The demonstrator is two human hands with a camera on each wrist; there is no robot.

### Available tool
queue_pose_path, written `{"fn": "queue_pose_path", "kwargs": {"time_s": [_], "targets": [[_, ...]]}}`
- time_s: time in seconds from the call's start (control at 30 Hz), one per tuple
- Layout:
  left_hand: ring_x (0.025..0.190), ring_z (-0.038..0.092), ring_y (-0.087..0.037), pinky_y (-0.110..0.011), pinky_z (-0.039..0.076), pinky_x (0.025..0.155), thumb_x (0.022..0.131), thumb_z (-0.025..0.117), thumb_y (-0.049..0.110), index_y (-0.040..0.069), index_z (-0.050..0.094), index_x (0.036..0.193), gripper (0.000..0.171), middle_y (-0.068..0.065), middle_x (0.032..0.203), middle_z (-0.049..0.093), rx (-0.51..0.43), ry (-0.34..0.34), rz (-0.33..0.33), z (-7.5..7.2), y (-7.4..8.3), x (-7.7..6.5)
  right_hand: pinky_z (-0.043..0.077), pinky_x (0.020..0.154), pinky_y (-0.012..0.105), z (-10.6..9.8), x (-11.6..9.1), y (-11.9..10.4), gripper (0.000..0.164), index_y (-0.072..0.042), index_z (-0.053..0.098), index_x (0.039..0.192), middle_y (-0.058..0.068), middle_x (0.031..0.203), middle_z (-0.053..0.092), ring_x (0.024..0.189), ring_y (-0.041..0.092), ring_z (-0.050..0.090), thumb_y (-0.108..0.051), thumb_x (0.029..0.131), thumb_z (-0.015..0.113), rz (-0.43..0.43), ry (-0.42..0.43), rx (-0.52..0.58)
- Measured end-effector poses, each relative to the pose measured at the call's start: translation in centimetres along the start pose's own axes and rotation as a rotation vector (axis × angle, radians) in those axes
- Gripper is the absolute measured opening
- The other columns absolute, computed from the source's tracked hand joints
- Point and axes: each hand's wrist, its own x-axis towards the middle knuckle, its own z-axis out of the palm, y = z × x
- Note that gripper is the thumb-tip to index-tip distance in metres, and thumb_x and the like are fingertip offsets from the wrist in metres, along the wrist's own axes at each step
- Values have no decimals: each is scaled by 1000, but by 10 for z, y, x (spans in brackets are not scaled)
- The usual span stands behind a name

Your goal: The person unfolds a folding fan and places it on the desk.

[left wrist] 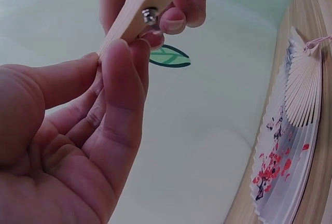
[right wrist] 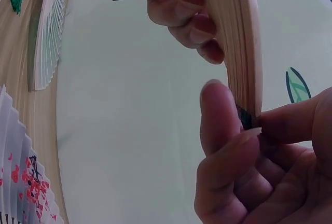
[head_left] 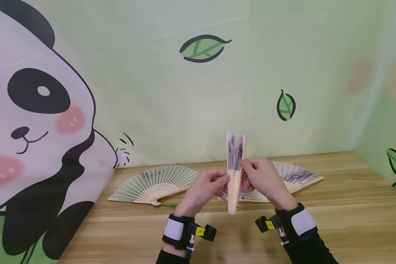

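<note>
A mostly folded hand fan point(head_left: 233, 183) stands upright between both hands, with pale wooden ribs below and a narrow strip of grey printed leaf with small red marks above. My left hand point(head_left: 201, 190) pinches the ribs from the left, between thumb and fingers. From the right, my right hand point(head_left: 265, 179) pinches the fan's edge near where the leaf meets the ribs. A metal rivet point(left wrist: 150, 15) shows at the fan's lower end in the left wrist view. In the right wrist view the stacked ribs point(right wrist: 236, 42) run between the two hands.
On the wooden table point(head_left: 135, 227), a spread green fan point(head_left: 165, 183) with a green tassel lies at left. Behind my right hand lies a spread whitish fan point(head_left: 295, 176) with red blossoms and a pink cord. A printed cloth backdrop point(head_left: 151, 91) rises behind the table.
</note>
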Motion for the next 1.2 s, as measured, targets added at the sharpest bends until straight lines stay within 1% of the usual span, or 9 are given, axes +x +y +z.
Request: {"fn": "queue_pose_path", "kwargs": {"time_s": [0.17, 0.4, 0.47, 0.6, 0.7, 0.83, 1.03, 1.2], "targets": [[75, 64, -21, -30, 57, 66, 99, 59, 19, 0, 65, 113, 25, -12, 90, 68, -18, -9, -8, 1, -1, 0, 44, 47, 27, -1, -2, -1, 37, -3, 68, 84, 9, 63, 60, 54, 23, 58, -27, 103, 47, -3, 24, -61], [77, 64, -23, -27, 56, 64, 100, 58, 17, -2, 65, 114, 24, -13, 90, 68, -68, -17, 13, 3, -1, 2, 44, 46, 28, -5, -1, -4, 38, -4, 66, 78, 11, 64, 60, 53, 23, 58, -27, 102, 47, -20, 65, -127], [78, 64, -24, -27, 56, 63, 100, 58, 17, -2, 65, 114, 25, -13, 90, 68, -79, -12, 9, 3, -2, 3, 45, 47, 29, -5, -2, -3, 38, -4, 65, 78, 11, 65, 60, 54, 24, 59, -26, 102, 47, -14, 76, -124], [77, 64, -21, -26, 55, 62, 100, 57, 17, -2, 65, 114, 24, -13, 90, 68, -83, 3, 3, 4, -4, 2, 46, 47, 29, -6, -3, -2, 37, -3, 64, 77, 9, 65, 59, 54, 24, 60, -25, 102, 47, -1, 93, -105], [77, 64, -19, -26, 55, 62, 100, 57, 16, -2, 65, 113, 23, -13, 91, 68, -82, 25, 18, 4, -3, 2, 44, 47, 29, -7, -5, -3, 38, -3, 63, 75, 7, 63, 58, 52, 21, 60, -25, 101, 47, -4, 116, -117], [78, 65, -17, -25, 55, 63, 100, 58, 15, -2, 65, 113, 23, -13, 92, 69, -86, 52, 41, 4, -2, 1, 39, 44, 28, -8, -4, -6, 38, -4, 62, 75, 7, 59, 56, 52, 23, 60, -27, 101, 46, 6, 144, -146], [78, 66, -18, -26, 55, 63, 100, 58, 15, -2, 66, 113, 23, -14, 93, 69, -96, 49, 45, 4, -3, 1, 34, 41, 27, -9, -5, -7, 37, -4, 62, 80, 12, 60, 56, 52, 26, 60, -29, 101, 45, 34, 137, -137], [80, 67, -21, -26, 55, 63, 100, 58, 15, -2, 66, 114, 23, -14, 94, 70, -103, 33, 40, 5, -3, 2, 36, 41, 27, -11, -6, -5, 36, -4, 63, 83, 11, 59, 54, 50, 25, 58, -29, 102, 45, 27, 145, -119]]}}
